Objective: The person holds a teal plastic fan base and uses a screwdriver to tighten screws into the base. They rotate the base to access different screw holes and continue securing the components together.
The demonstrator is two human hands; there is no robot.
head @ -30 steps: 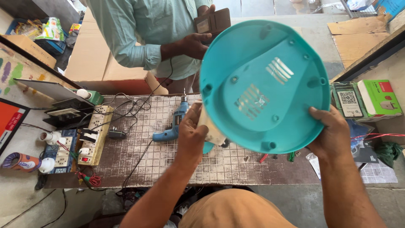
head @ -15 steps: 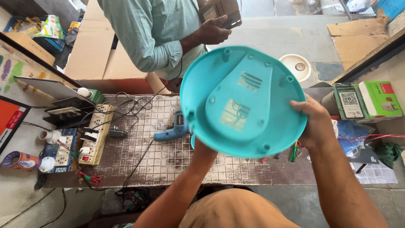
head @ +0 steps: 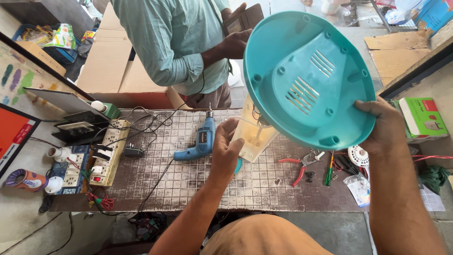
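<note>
Smooth teal plastic base [head: 306,75] (slightly glossy)

Round teal plastic base [head: 309,75] tilted, vented underside up, on cream stem [head: 255,134].

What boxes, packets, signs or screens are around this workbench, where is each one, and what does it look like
Green carton: right of the bench, beside the right hand; flat rectangular box, green with a white panel.
Clear plastic bag: right bench edge; small, crumpled.
Red and black board: far left edge; flat panel.
Brown cardboard boxes: behind the bench, left of the standing person; plain.
Blue carton: top right corner; only a corner shows.
Colourful packets: top left, in a crate.
</note>
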